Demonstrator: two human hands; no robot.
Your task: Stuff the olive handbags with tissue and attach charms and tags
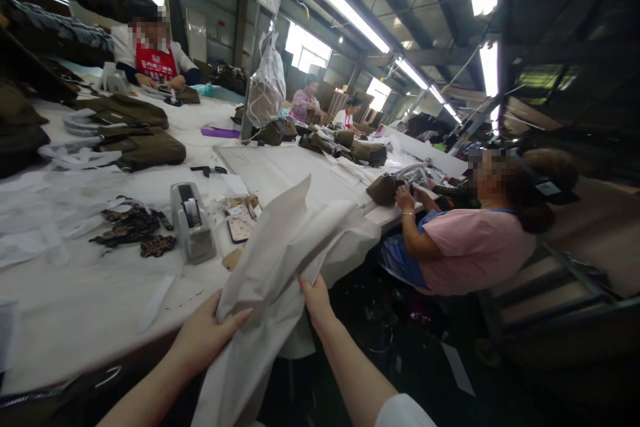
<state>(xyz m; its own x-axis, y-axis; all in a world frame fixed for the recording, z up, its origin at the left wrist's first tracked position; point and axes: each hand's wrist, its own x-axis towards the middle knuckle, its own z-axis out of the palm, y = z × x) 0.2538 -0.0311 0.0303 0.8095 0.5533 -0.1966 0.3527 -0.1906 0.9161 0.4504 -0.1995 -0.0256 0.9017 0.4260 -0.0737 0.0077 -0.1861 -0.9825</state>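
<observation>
A large sheet of thin white paper [280,260], creased and partly folded over, is held up in front of me at the table's edge. My left hand [207,327] grips its left side, with the thumb on the near face and the other fingers hidden behind. On the right side, my right hand [316,297] pinches the paper between thumb and fingers. The upper part of the sheet stands above the table, and its lower part hangs down towards my lap. Just beyond my left hand, a grey tape dispenser [193,223] stands on the table.
Leopard-print fabric pieces [135,227], a patterned phone [241,227] and olive bags [135,140] lie on the white table [115,320]. A metal post [250,80] rises from it. A person in pink [470,247] works close by on the right; others sit farther back.
</observation>
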